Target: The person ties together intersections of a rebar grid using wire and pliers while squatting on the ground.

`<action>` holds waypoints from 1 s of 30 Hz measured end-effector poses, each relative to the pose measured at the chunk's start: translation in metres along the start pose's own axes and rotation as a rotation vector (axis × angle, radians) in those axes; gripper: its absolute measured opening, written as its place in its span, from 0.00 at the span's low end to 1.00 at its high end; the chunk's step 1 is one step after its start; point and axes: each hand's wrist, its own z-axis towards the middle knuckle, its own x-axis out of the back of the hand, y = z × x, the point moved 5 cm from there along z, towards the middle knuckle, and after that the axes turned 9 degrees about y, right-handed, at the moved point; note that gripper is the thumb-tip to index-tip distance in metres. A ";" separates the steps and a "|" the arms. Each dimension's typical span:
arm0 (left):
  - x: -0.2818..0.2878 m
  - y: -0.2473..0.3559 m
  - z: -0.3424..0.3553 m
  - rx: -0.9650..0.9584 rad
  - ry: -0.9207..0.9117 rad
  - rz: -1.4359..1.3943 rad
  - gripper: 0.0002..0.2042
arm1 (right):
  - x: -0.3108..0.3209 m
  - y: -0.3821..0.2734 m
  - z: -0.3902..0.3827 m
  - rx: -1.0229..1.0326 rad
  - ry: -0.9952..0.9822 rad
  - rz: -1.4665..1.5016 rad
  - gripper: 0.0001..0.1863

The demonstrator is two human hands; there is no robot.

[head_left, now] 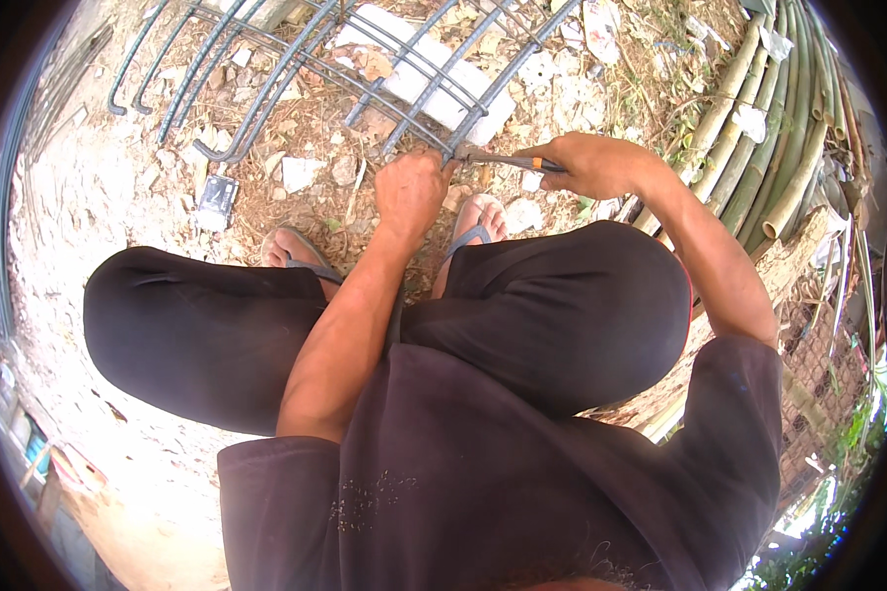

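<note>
left hand [411,192] — fingers clamped on rebar cage [365,69] | right hand [591,165] — fingers gripping pliers [508,160] | small dark packet [216,197] on ground

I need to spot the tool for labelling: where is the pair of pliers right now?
In the head view, upper centre-right: the pliers are in the right hand, tip at the rebar cage beside the left hand.

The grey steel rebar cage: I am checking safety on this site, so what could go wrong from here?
The left hand grips the grey steel rebar cage right beside the tip of the metal hand tool with an orange grip held by the right hand; a slip could pinch or jab bare fingers. The feet in open grey sandals sit just under the bars, so a shifting cage or hooked bar end might strike the toes.
</note>
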 end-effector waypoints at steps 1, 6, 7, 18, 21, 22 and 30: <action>-0.001 0.000 0.000 0.005 -0.005 0.002 0.19 | 0.003 -0.004 -0.001 -0.025 -0.035 -0.066 0.24; 0.003 -0.001 0.001 0.006 -0.003 -0.006 0.19 | -0.009 -0.003 -0.003 -0.062 -0.020 -0.007 0.24; 0.003 -0.002 0.000 0.010 -0.013 -0.004 0.19 | -0.021 0.004 -0.003 -0.054 0.008 0.037 0.24; -0.002 -0.005 -0.003 -0.035 -0.001 0.022 0.18 | -0.134 0.034 0.009 -0.211 0.553 0.106 0.26; -0.001 -0.003 0.000 -0.021 -0.008 0.036 0.18 | -0.118 0.029 0.002 -0.213 0.505 -0.002 0.26; -0.001 -0.001 0.000 -0.031 -0.002 0.039 0.18 | -0.112 0.025 -0.002 -0.231 0.481 -0.013 0.24; 0.002 -0.004 0.001 0.039 -0.045 0.033 0.15 | -0.085 0.020 -0.007 -0.191 0.313 0.246 0.22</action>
